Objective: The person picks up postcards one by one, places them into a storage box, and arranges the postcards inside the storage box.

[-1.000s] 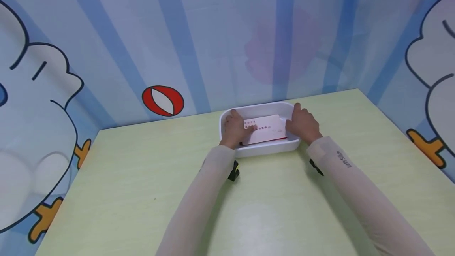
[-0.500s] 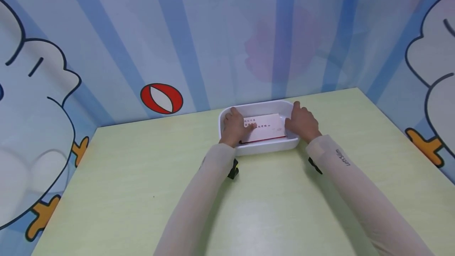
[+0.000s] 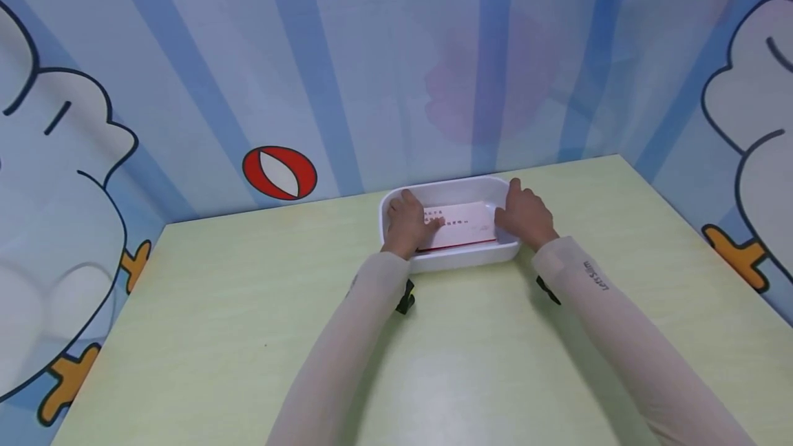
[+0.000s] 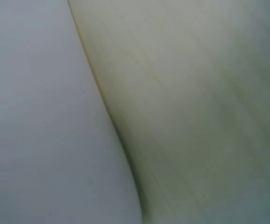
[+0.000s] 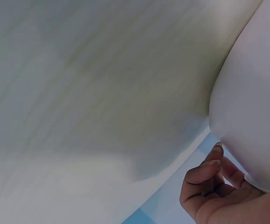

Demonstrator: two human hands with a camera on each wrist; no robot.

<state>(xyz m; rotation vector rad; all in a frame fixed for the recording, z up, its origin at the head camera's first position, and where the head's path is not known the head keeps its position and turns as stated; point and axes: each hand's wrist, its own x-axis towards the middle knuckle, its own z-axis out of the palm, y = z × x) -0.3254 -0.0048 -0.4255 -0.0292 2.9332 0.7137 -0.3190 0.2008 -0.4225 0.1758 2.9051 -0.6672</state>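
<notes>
A white rectangular tray (image 3: 458,262) stands near the table's back edge in the head view. Inside it lies a flat white booklet (image 3: 473,227) with printed characters and a red lower edge. My left hand (image 3: 407,227) reaches into the tray's left end and holds the booklet's left side, its thumb across the top; the other fingertips are partly hidden. At the tray's right end, my right hand (image 3: 528,216) grips the rim, thumb on the inner side. The right wrist view shows its curled fingers (image 5: 202,173) outside the tray wall (image 5: 253,93). No fingers appear in the left wrist view.
The pale green-yellow table (image 3: 458,377) extends in front of the tray and to both sides. Close behind the tray rises a blue striped backdrop (image 3: 396,88). Side panels carry cartoon figures.
Both hands keep nearly the same place. The booklet's far edge sits slightly lower in the tray, and its red front edge shows more. The whole head view has shifted slightly.
</notes>
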